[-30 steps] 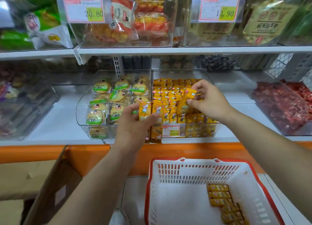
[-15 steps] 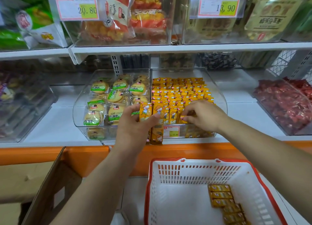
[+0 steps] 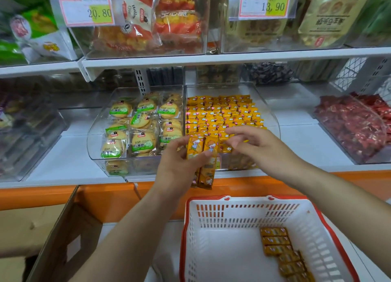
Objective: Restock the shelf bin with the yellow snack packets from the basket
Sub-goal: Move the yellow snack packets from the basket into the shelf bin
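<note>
Yellow snack packets point(image 3: 203, 154) upright, pinched in left hand point(image 3: 179, 165), right hand point(image 3: 254, 146) spread, fingers reaching beside them

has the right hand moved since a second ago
Yes. The right hand was raised over the middle rows of the yellow packet bin holding a packet; now it sits lower, at the front rows, fingers spread and empty.

Soft, even light falls from overhead, leaving only faint shadows. Above the hands point(image 3: 222, 152), the clear shelf bin point(image 3: 273, 120) shows pale glare along its curved front, and the price tags point(image 3: 265, 1) look washed out. Left of the hands the bins blur and dim. Wide-angle distortion bows the shelf edge point(image 3: 232, 57) and stretches both forearms near the lower corners.
</note>
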